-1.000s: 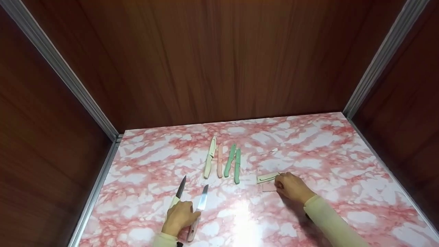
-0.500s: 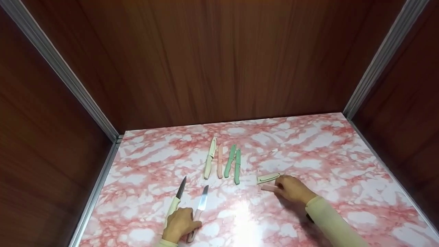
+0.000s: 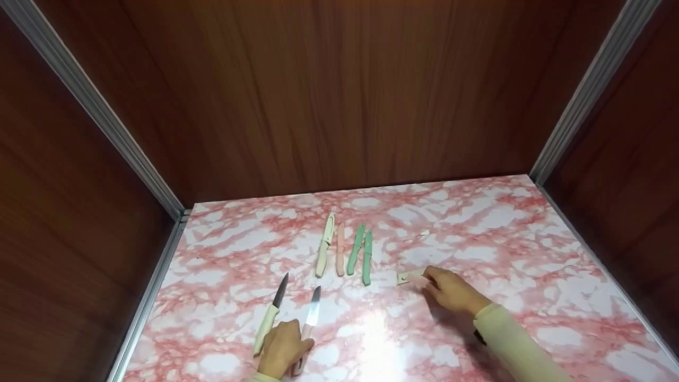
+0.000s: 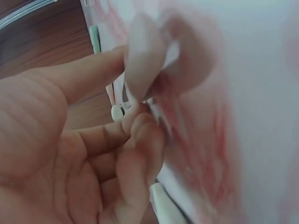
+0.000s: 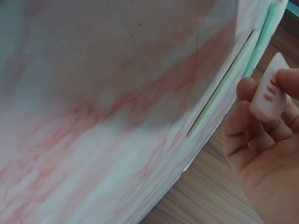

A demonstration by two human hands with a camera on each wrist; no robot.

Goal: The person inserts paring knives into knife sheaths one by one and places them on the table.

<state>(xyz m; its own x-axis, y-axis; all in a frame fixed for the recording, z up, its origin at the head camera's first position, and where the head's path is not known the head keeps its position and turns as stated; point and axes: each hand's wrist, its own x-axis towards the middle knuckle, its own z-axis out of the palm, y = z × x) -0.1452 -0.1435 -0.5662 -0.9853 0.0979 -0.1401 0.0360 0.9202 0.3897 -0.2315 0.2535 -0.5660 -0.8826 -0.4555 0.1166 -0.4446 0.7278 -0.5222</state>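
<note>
In the head view my left hand holds the pink handle of a bare-bladed knife near the front of the table. The left wrist view shows thumb and fingers pinching that handle. Just left of this hand lies a cream-handled knife, its dark blade uncovered. On the right, my right hand pinches a pale pink knife sheath between thumb and fingers, above the table. Beneath and behind it lies a cream knife sheath, partly covered by the hand and the pink sheath.
Toward the back middle lie several sheathed knives: a cream one, a pink one and two green ones. They rest on a pink-and-white marbled tabletop. Dark wood panels wall in the back and sides.
My right hand has picked the pink sheath up off the table and tilted it. My left hand has shifted slightly right, uncovering more of the cream handle. The other knives have stayed put.
</note>
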